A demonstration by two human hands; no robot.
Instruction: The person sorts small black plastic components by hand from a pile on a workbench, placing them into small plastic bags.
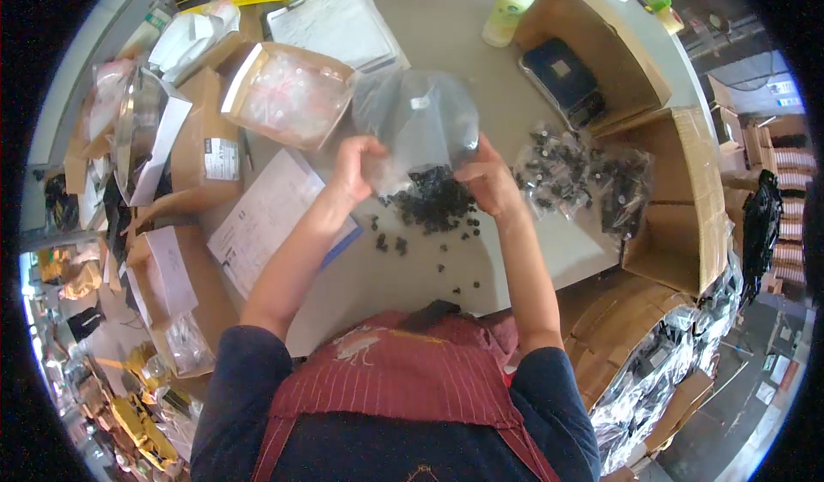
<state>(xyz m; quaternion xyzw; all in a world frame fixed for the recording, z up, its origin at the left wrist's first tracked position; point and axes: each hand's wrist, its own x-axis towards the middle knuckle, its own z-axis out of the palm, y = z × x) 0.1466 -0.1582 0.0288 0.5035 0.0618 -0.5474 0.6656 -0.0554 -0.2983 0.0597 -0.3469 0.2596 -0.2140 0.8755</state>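
Observation:
A clear plastic bag [418, 126] is spread between my two hands over the middle of the table. My left hand [355, 168] is closed on the bag's left edge, thumb pointing inward. On the other side, my right hand [489, 178] grips the right edge between thumb and fingers. Just under the bag's near side lies a heap of small black parts [436, 209], too small for me to tell their kind. Several loose ones are scattered toward me. I cannot tell whether any parts are inside the bag.
Bagged small parts [554, 171] lie right of the heap, beside an open cardboard box [678, 199]. A dark tray [562, 78] and a yellow-green bottle [510, 8] stand farther back. Leftward are a carton of clear bags [290, 96], papers [257, 212] and a paper stack [330, 27].

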